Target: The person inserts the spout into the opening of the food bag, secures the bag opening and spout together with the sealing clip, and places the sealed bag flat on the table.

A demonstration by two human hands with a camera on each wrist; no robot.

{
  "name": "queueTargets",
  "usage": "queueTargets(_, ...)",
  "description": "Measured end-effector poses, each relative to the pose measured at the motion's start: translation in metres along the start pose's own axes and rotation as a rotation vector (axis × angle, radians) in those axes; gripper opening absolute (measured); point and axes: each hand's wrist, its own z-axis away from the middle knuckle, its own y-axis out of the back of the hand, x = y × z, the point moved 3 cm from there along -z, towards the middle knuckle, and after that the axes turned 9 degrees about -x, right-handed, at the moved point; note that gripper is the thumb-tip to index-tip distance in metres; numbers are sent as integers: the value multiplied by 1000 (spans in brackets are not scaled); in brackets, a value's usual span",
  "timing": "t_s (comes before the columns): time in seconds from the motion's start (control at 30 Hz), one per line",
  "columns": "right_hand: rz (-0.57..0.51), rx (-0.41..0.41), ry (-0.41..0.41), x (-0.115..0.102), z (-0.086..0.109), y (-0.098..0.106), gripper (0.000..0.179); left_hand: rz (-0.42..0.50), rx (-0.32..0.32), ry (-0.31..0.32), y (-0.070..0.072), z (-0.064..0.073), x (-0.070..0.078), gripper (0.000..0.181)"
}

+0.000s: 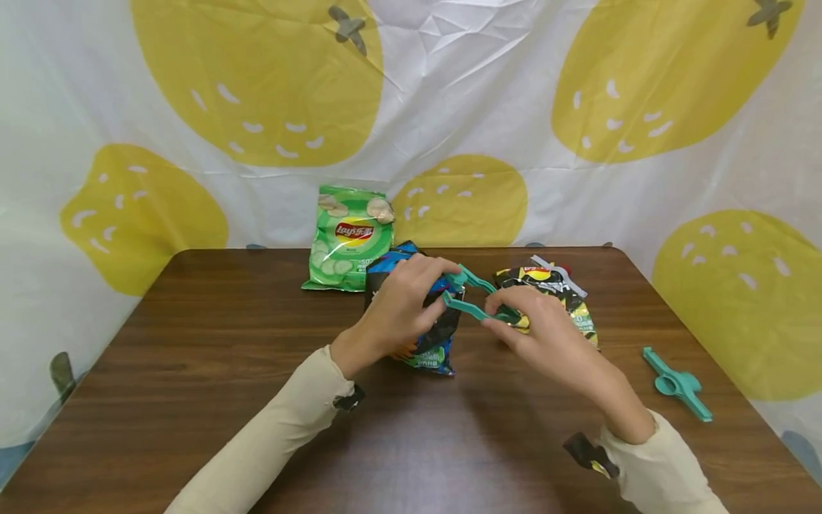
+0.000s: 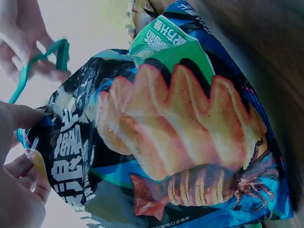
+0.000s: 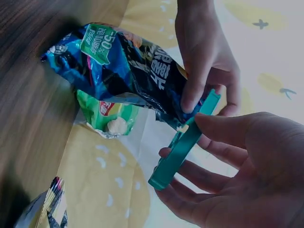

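In the head view a blue-and-black chip bag stands near the table's middle. My left hand pinches its gathered top edge between thumb and fingers; the left wrist view shows the bag's printed front close up. A teal bag clip is held by my right hand, with thumb and fingers on it. Its two arms are spread apart, their ends right at the bag's top beside the left fingertips. From the right wrist view, the clip overlaps the bag's top corner.
A green Lay's bag leans against the patterned cloth at the back. To the right lies a black-and-yellow chip bag with a grey clip across its top. Another teal clip rests near the table's right edge.
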Motion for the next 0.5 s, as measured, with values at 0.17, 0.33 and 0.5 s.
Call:
queueTargets(0.17, -16, 18, 39, -6, -9, -3, 10, -21, -28, -43, -2, -1, 12, 37)
queueTargets(0.33, -5, 37, 65, -14, -15, -5, 10, -29, -35, -41, 1, -1, 15, 42)
queueTargets(0.5, -2, 92, 66, -14, -15, -7, 19, -33, -63, -64, 3, -2, 14, 45)
